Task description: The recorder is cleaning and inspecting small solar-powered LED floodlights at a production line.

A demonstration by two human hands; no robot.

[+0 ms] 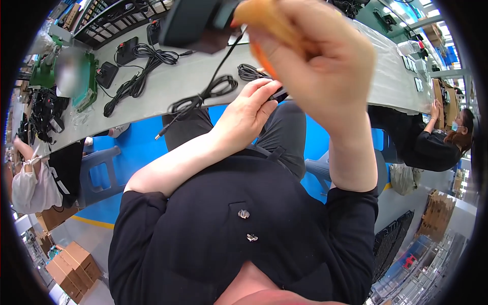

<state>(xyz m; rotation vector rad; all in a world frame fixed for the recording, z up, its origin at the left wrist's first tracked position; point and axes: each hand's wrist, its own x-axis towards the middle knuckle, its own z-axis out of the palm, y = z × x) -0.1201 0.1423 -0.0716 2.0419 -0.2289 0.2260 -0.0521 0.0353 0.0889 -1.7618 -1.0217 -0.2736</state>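
My right hand [325,61] is raised close up and blurred, with orange coverings on its fingertips. Between those fingers is a black power adapter [195,23], cut off by the upper edge of the view. A thin black cable runs down from beside it to a tied coil [203,96], whose plug end hangs past the table edge. Lower down, above my lap, my left hand [244,114] has its fingers closed round a small dark thing [278,94], mostly hidden. Another coiled black cable [250,72] lies on the table just beyond the left hand.
On the light table [315,23] several black adapters [107,74] with coiled cables lie at the left. Green trays [84,91] and a heap of black cables [46,114] are farther left. A black rack [114,18] stands behind. Co-workers sit on either side, one [432,137] at the right.
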